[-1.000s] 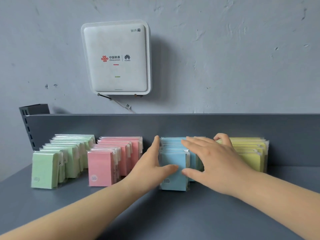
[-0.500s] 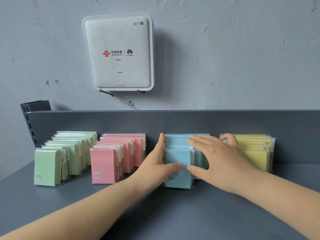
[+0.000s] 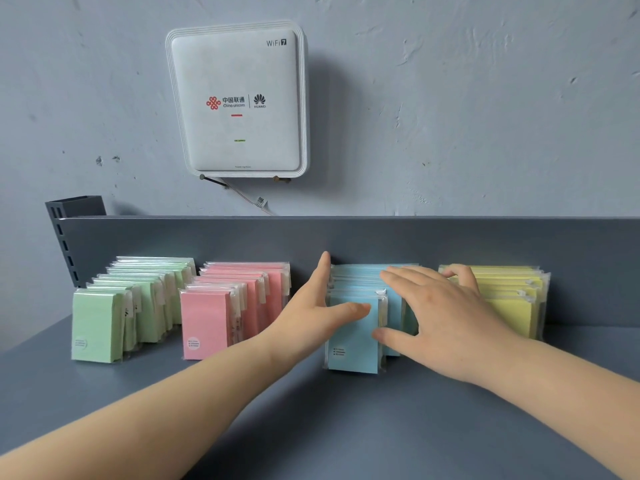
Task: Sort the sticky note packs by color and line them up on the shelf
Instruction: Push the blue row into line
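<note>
Four rows of packs stood upright on the grey shelf [image 3: 381, 427], front to back toward its rear wall: green packs [image 3: 100, 323] far left, pink packs [image 3: 207, 323] next, blue packs [image 3: 353, 337] centre-right, yellow packs [image 3: 512, 303] far right. Both hands were at the blue row. The left hand [image 3: 308, 320] lay flat along the row's left side, fingers straight & reaching toward the back, thumb across the face of the front blue pack, so an open grip, just pressing. The right hand [image 3: 446, 317] was spread over the row's top & right side, fingers relaxed & splayed, thumb low on the front pack's right edge, little finger touching the top of the yellow row; grip apart, nothing clamped. Green & pink rows stood apart from the hands. On the wall above hung a white router [image 3: 239, 98] w/ red & green lights, cable trailing below. A dark slotted bracket [image 3: 65, 237] rose at the shelf's left end.
</note>
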{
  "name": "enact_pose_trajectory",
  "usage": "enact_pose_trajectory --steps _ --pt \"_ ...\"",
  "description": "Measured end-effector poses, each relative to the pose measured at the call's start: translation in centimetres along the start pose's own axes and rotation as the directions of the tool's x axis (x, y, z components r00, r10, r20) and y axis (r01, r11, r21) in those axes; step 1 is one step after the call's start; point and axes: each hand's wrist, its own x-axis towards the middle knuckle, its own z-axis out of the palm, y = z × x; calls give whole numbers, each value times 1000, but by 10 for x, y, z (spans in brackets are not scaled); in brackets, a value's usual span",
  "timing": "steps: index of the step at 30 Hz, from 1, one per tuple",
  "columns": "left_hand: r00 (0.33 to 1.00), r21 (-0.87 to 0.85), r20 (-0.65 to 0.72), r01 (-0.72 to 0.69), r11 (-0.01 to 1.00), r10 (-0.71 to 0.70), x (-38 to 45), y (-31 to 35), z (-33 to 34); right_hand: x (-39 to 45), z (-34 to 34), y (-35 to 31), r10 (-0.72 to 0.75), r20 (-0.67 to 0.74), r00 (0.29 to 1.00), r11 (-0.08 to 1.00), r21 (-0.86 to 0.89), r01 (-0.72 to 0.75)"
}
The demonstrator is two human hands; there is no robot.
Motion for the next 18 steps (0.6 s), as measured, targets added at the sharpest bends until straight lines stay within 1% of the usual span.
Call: enact_pose_trajectory --steps 6,9,10,13,16,18 --pt "1000 -14 1 -7 1000 7 -5 -1 -7 -2 0 -1 -8 1 1000 999 -32 9" --pt "1000 -88 -22 5 996 -7 -16 -5 -7 -2 0 0 -11 2 1000 999 -41 11" --pt "1000 -101 -2 11 995 -11 -21 -8 -5 -2 0 -1 -12 1 1000 999 -44 12" --pt "991 -103 123 -40 994 52 -29 -17 6 -2 1 -1 -14 0 1000 999 -49 14" --pt "989 -123 133 -41 992 58 -29 -19 14 -2 2 -1 -15 3 1000 998 -56 15" --pt "990 -94 129 -49 994 61 -28 -19 13 -2 2 0 -14 1 1000 998 -56 14"
